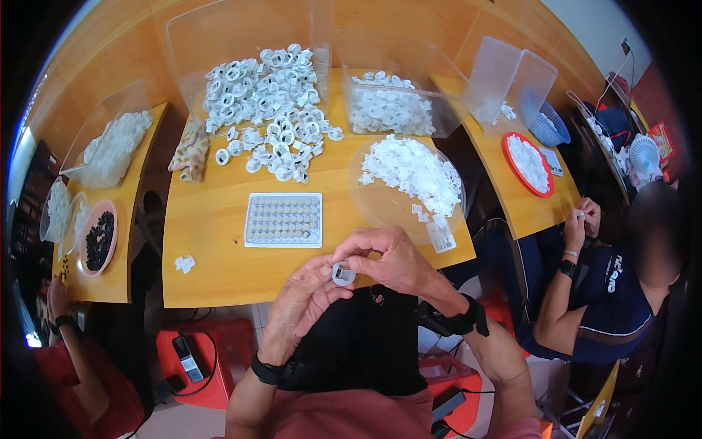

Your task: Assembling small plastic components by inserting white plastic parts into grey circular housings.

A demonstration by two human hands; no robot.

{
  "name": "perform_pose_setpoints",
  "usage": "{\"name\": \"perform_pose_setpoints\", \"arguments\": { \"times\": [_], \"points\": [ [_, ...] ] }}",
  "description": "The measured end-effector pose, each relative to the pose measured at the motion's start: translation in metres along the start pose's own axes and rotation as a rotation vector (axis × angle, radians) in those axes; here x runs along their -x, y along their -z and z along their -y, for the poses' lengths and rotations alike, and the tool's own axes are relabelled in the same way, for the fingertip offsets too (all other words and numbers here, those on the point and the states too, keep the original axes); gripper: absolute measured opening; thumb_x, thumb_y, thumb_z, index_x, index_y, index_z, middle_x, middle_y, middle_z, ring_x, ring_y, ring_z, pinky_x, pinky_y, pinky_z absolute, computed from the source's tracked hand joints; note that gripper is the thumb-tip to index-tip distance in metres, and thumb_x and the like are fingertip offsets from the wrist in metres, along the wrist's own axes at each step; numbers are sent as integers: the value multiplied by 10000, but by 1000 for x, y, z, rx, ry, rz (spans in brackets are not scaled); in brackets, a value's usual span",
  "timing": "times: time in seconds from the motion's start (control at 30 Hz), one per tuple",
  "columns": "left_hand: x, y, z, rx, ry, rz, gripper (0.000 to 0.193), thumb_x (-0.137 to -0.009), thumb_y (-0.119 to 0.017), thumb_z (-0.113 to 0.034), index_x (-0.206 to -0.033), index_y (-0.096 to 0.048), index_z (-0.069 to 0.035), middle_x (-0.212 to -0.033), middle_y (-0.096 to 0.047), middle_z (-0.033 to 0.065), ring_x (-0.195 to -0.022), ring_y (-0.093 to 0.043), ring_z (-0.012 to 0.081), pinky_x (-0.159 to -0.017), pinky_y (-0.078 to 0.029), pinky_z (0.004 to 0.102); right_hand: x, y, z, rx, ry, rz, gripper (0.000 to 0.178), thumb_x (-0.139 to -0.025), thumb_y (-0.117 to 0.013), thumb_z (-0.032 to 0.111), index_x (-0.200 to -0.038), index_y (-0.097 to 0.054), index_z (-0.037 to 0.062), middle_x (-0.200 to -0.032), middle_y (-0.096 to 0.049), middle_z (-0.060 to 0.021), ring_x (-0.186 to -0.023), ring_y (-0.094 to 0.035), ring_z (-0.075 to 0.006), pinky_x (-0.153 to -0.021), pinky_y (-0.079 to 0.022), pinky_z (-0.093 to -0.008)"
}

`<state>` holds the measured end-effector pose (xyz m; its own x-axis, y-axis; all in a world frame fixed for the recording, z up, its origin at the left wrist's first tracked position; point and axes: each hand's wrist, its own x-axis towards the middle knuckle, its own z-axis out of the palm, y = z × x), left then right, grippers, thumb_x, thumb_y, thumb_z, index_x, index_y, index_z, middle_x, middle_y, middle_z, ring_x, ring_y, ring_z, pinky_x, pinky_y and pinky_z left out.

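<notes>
Between my two hands, just in front of the table's near edge, is a small round white plastic part (343, 274) with a dark slot in it. My left hand (301, 294) grips it from the left with thumb and fingers. From the right, my right hand (391, 257) pinches its edge; whether those fingers hold a second small piece I cannot tell. Beyond my hands lies a white tray (284, 243) with rows of round silvery pieces. Right of it, a round clear tray (363, 194) bears a heap of small white plastic pieces (413, 172).
A clear bin (179, 80) spills white round parts at the back; another clear bin (439, 110) stands to its right. A patterned cloth (191, 150) and a few white pieces (185, 263) lie on the left. Co-workers sit either side, the right one near a red tray (547, 192).
</notes>
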<state>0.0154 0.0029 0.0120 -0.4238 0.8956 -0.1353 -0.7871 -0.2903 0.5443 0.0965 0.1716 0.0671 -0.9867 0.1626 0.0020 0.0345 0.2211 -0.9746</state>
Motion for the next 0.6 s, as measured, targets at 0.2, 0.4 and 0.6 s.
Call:
{"name": "perform_pose_setpoints", "arguments": {
  "times": [0.2, 0.4, 0.6],
  "points": [
    [3, 11, 6, 21, -44, -13, 250, -947, -521, -106, -1156, -535, 30, -1047, -621, 145, -924, -640, 229, -808, -544, 347, -8, -2, -1, 103, 130, 50, 93, -823, -638, 10, -909, -672, 19, -835, -659, -37, -748, -588, -86, -682, -469, -250],
    [8, 7, 4, 102, -114, -42, 227, -941, -529, -95, -1129, -543, 31, -1030, -625, 141, -906, -641, 213, -801, -540, 334, 3, -20, 61, 44, 247, -37, 148, -828, -641, 26, -968, -639, -21, -834, -649, -97, -728, -627, -141, -660, -490, -249],
    [26, -22, -9, 244, -204, -10, 200, -941, -520, -105, -1088, -561, 23, -989, -632, 133, -876, -639, 207, -768, -537, 318, 5, -42, 125, -70, 734, -22, 126, -812, -594, -4, -926, -647, 7, -837, -653, -145, -695, -629, -208, -613, -501, -295]
  ]
}}
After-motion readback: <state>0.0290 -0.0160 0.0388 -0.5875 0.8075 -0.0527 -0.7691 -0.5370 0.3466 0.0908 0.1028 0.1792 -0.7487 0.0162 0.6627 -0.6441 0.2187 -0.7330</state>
